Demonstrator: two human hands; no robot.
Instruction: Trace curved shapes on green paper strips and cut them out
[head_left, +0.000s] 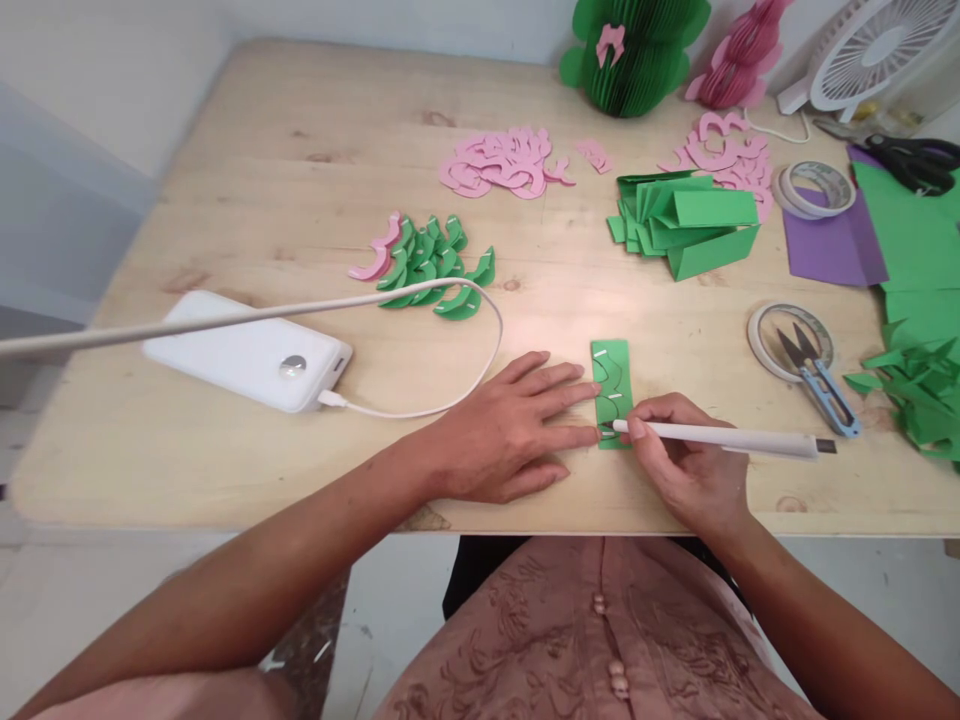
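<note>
A narrow green paper strip [613, 375] lies on the wooden table near its front edge, with curved dark lines and small white staples on it. My right hand [694, 465] grips a white pen [720, 434], whose tip touches the lower part of the strip. Flat on the table to the left, my left hand [517, 425] has its fingers spread, and some fingertips rest on the strip's left edge. Cut green scalloped pieces [427, 260] with staples lie further back, beside a pink one [381, 250].
A white power bank [247, 350] with a cable sits left. Folded green strips [682, 220], pink cutouts [502, 162], tape rolls [821, 190], blue snips [825, 390], black scissors [907, 160] and green scraps [926, 390] lie around. A fan [877, 55] and a green honeycomb paper figure [637, 50] stand behind.
</note>
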